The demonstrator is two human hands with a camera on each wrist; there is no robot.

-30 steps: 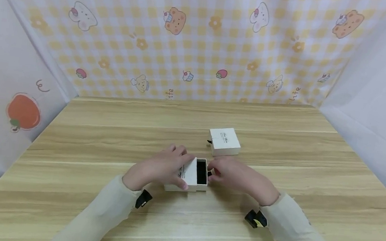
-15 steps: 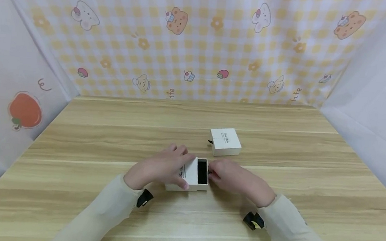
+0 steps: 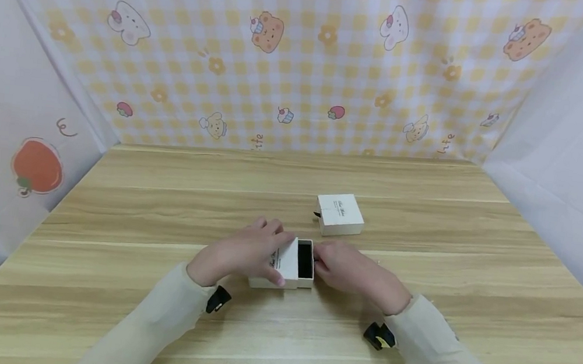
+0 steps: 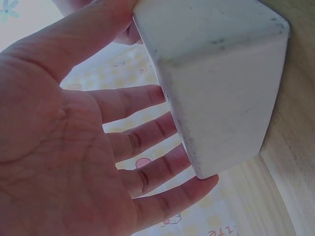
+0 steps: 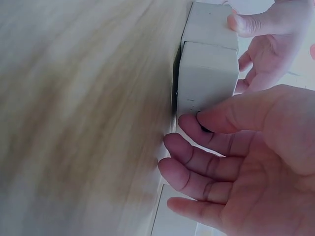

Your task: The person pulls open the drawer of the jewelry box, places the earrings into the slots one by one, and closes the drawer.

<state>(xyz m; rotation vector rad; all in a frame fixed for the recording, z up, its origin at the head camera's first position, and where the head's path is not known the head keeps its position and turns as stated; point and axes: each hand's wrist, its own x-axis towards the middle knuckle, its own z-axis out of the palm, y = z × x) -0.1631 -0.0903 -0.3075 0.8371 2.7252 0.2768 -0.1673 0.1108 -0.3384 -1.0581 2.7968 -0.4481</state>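
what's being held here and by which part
The right hand pinches the drawer by its black tab; the left hand grips the box sleeve by its near and far edges.

“life” on checked cloth point(image 3: 301, 77), lettering on boxes point(image 3: 291, 259) point(image 3: 340, 210) illegible

1. Box sleeve point(image 3: 290, 261), white, dark lettering on top; lies flat on the wooden tabletop point(image 3: 277, 333), gripped by the left hand point(image 3: 245, 252).
2. Drawer point(image 3: 305, 283), white-walled, black inside; partly out at the sleeve's right end.
3. Pull tab point(image 5: 204, 129), black, on the drawer's end; pinched between thumb and finger of the right hand point(image 5: 236, 157).
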